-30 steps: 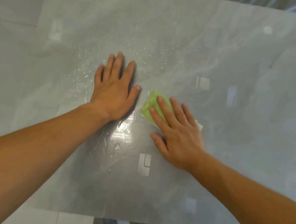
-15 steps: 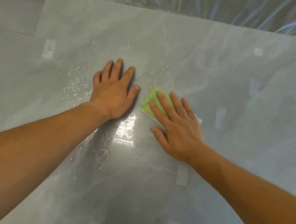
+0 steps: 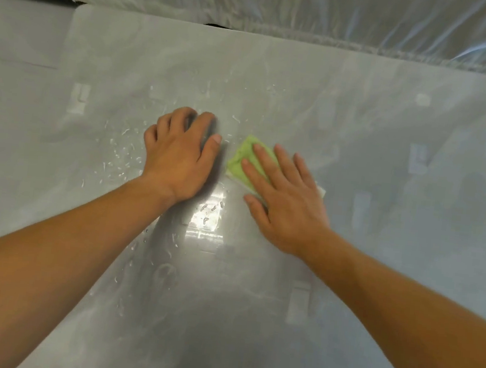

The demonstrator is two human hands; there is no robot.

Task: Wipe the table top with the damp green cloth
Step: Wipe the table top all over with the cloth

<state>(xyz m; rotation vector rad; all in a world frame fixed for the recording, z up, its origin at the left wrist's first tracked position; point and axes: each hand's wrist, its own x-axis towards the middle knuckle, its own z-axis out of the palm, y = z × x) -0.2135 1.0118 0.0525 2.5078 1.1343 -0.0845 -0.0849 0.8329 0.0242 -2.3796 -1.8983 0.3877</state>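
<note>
The glossy grey table top (image 3: 360, 136) fills the view and is wet, with water droplets (image 3: 119, 153) scattered left of centre. The green cloth (image 3: 239, 161) lies flat on the table near the middle. My right hand (image 3: 284, 203) presses down on it with fingers spread, hiding most of the cloth; a pale corner sticks out on the right. My left hand (image 3: 178, 159) rests on the table just left of the cloth, apart from it, with its fingers curled under and the thumb out. It holds nothing.
Crumpled clear plastic sheeting (image 3: 284, 5) runs along the table's far edge. A pale floor (image 3: 17, 40) lies beyond the table's left edge. Ceiling lights reflect brightly in the wet patch (image 3: 205, 219) between my wrists.
My left hand's fingers have curled in from lying flat. My right hand and the cloth have stayed in nearly the same spot. The view has tilted up, showing more of the far edge.
</note>
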